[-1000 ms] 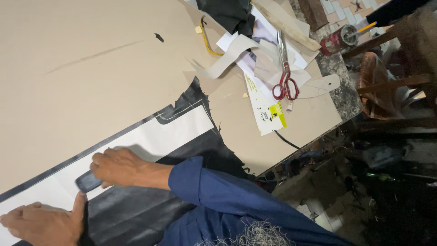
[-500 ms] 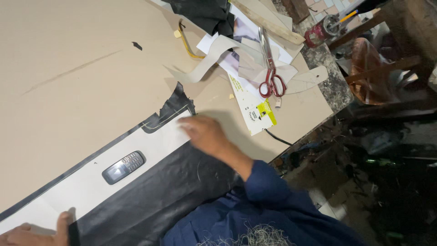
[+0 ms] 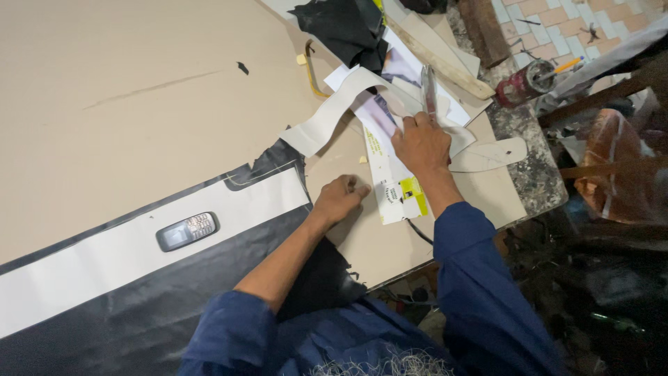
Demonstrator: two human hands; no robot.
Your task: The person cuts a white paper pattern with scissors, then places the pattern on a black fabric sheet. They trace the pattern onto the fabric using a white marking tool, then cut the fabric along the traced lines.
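Right hand on the scissors, left fist on the worktop

The right hand (image 3: 419, 144) closed over the scissors (image 3: 428, 92) handles among paper scraps at the far right. The left hand (image 3: 341, 198) rested curled, empty, on the tan worktop (image 3: 125, 104), right of a mobile phone (image 3: 186, 231) on a white strip (image 3: 104, 257).

Big tan worktable (image 3: 104, 83) here, with black sheet material (image 3: 132, 306), a white strip (image 3: 125, 254), and paper scraps (image 3: 390, 125) piled on it.
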